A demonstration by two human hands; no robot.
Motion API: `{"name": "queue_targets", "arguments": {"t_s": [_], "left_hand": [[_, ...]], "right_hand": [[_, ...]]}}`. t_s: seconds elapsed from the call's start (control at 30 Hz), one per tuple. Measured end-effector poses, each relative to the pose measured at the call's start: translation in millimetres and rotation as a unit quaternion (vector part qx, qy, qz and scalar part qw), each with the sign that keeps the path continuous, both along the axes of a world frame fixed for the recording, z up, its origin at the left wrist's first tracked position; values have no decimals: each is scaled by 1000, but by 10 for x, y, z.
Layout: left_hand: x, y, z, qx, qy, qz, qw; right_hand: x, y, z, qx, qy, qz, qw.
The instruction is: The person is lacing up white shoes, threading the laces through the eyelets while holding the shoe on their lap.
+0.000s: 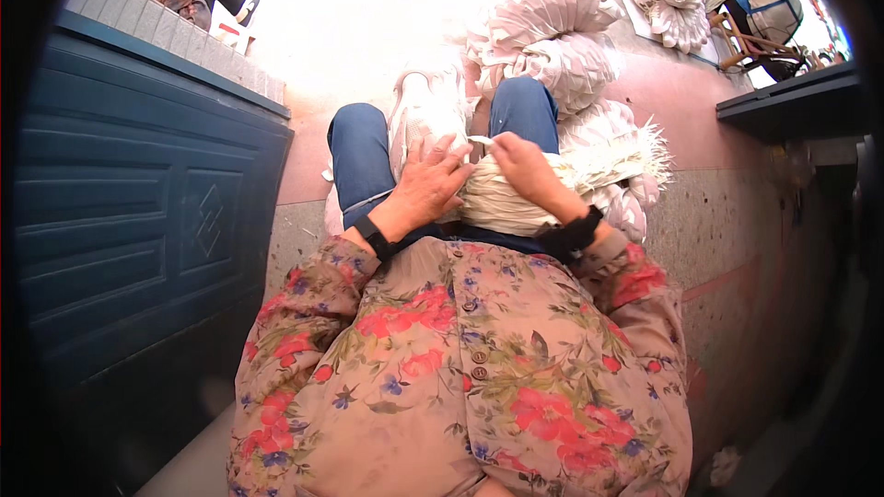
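Lying near a blue door [138,193], pale bundles [543,17] crowd pink floor [665,106].

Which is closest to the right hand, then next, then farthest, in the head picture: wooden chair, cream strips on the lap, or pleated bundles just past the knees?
1. Cream strips: right by the right hand.
2. Pleated bundles: ahead, a bit farther.
3. Wooden chair: far ahead, to the right.

Your right hand [529,169] pinches a thin white strip [480,140]; your left hand [429,177] is just beside it. Cream stringy bundle [502,202] on your lap, pleated off-white fabric rolls [551,20] ahead.
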State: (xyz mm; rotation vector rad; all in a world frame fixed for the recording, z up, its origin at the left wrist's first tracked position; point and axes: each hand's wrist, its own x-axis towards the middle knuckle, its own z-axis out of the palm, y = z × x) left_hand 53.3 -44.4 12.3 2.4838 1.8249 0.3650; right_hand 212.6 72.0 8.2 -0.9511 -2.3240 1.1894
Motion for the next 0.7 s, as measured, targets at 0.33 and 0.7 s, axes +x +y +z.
{"name": "queue_targets", "arguments": {"t_s": [0.33, 0.7], "left_hand": [[-202, 80, 78, 68, -31, 165, 983], [-310, 24, -113, 20, 60, 105, 992]], "right_hand": [[-463, -191, 12, 81, -171, 52, 981], [-438, -206, -204, 27, -126, -45, 991]]}}
